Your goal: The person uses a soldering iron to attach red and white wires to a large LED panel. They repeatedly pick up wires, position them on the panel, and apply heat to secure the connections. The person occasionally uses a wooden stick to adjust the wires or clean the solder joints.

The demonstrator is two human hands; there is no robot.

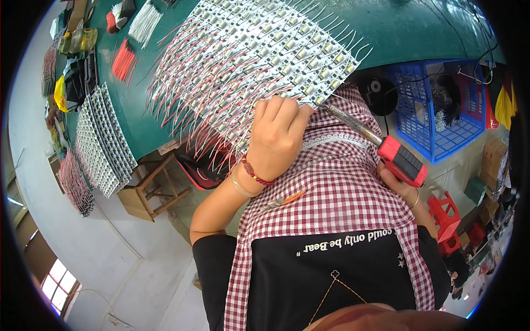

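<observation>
A large white circuit-board panel (259, 49) lies on the green table, bearing rows of small components with many red and white wires sticking out along its sides. At its near edge my left hand (279, 124) is closed, fingers curled down by the board; the fingertips are hidden, so what they pinch cannot be made out. My right hand (395, 182) is wrapped around a soldering iron (400, 160) with a red and black handle. The iron's metal shaft points up and left, its tip close to the panel's near right corner, beside my left fingers.
Stacked wired panels (105, 140) hang over the left edge of the green table (386, 38). Bundles of red wires (125, 59) and white wires (145, 23) lie at the back left. A blue plastic crate (428, 110) stands at right, and a red stool (443, 215) below it. A wooden stool (149, 193) is underneath.
</observation>
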